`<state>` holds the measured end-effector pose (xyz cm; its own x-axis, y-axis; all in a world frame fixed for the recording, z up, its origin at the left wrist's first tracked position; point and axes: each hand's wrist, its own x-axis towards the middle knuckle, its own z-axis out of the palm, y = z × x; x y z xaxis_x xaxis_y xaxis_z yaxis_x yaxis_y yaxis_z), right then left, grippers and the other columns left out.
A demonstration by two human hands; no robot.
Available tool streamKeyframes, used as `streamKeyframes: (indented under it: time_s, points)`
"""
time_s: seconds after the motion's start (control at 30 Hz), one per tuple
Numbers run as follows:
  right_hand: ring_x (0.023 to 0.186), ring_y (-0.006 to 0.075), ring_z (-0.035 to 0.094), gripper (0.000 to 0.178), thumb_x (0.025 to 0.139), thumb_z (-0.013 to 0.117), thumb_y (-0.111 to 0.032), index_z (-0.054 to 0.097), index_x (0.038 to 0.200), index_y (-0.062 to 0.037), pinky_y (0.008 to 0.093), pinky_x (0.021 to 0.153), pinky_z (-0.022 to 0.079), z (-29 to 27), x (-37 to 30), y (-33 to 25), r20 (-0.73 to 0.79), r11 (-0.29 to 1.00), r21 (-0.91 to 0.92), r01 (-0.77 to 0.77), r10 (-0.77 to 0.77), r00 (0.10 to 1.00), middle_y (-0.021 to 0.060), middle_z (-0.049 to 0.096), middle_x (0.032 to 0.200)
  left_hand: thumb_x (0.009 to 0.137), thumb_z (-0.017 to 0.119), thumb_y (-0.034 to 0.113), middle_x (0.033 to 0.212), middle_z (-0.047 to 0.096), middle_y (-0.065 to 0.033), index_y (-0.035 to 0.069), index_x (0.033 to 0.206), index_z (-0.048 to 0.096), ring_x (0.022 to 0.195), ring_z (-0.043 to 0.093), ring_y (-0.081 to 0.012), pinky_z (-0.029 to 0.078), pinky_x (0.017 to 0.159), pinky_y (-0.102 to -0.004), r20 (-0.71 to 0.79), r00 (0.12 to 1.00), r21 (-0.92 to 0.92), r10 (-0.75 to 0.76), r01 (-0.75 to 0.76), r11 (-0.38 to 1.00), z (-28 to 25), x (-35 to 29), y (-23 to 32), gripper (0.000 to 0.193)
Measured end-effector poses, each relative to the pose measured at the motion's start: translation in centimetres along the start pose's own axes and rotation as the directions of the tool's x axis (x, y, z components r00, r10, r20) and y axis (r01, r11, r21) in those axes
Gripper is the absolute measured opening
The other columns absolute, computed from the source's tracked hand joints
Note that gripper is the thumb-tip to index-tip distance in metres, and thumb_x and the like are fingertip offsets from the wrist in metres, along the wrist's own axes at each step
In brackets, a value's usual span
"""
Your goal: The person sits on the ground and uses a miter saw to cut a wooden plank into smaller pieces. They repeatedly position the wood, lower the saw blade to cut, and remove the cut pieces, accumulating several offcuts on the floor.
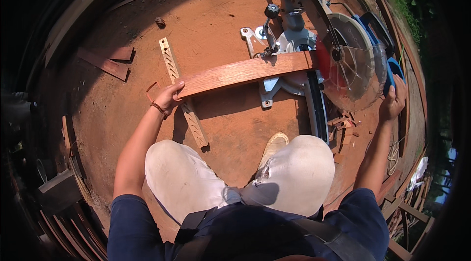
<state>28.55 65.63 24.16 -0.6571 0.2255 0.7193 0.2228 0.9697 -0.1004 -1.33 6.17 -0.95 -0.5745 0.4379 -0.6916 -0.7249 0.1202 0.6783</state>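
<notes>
A reddish wooden board (240, 75) lies across the base of a miter saw (294, 40), its right end by the clear blade guard (353, 82). My left hand (169, 98) grips the board's left end, thumb on top and fingers beneath. My right hand (394, 98) is closed round the saw's blue handle (395, 70), at the right of the blade. Under the board's left part runs a pale wooden strip (169, 59) with a row of slots. The black knob of a clamp (271, 11) rises behind the board.
Small wood offcuts (347, 131) lie on the reddish ground right of the saw's base. Flat wood pieces (104, 63) rest at the far left. Stacked planks (68, 226) are at the near left, a wooden frame (412, 214) at the near right. My knees (297, 172) are close below the board.
</notes>
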Motion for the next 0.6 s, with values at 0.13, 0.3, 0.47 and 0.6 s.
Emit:
streamKeyframes:
  time_s: [0.13,0.3,0.47,0.6]
  points:
    - [0.119,0.0312,0.057,0.040,0.101,0.048,-0.026,0.066,0.118,0.0050,0.0425,0.103,0.043,-0.9,-1.0,3.0,0.052,0.991,0.117,-0.061,0.056,0.997,0.0187,0.064,0.124,0.090,0.072,0.042,0.113,0.066,-0.0037,0.004,0.124,0.062,0.103,0.061,-0.0150,0.045,0.097,-0.0342,0.023,0.999,0.008,-0.037,0.037,0.999,1.1,0.2,0.8,0.052]
    - [0.114,0.0285,0.060,0.042,0.105,0.047,-0.028,0.062,0.124,0.0061,0.0404,0.100,0.046,-0.1,-2.2,4.3,0.024,0.968,0.154,-0.196,0.194,0.981,0.0176,0.063,0.124,0.094,0.069,0.028,0.079,0.063,0.0050,0.004,0.113,0.065,0.054,0.050,-0.0044,0.046,0.055,-0.0170,0.096,0.995,-0.140,0.008,0.006,0.990,1.8,-1.5,1.9,0.031]
    - [0.114,0.0286,0.060,0.043,0.105,0.048,-0.030,0.063,0.123,0.0065,0.0392,0.100,0.047,0.4,-0.8,4.0,0.042,0.964,0.228,-0.133,0.127,0.991,0.0174,0.063,0.124,0.096,0.066,0.034,0.092,0.074,-0.0022,0.009,0.112,0.066,0.066,0.065,-0.0030,0.047,0.052,-0.0131,0.052,0.999,-0.143,0.015,-0.008,0.990,1.0,-0.3,1.0,0.030]
    - [0.113,0.0287,0.060,0.045,0.104,0.049,-0.031,0.063,0.122,0.0072,0.0387,0.100,0.047,-0.5,-1.2,6.5,0.041,0.930,0.280,-0.240,0.238,0.970,0.0178,0.065,0.121,0.092,0.067,0.046,0.096,0.074,-0.0047,0.013,0.116,0.068,0.079,0.067,-0.0094,0.054,0.067,-0.0256,0.032,0.999,0.038,-0.011,0.010,0.999,1.8,1.7,0.9,0.041]
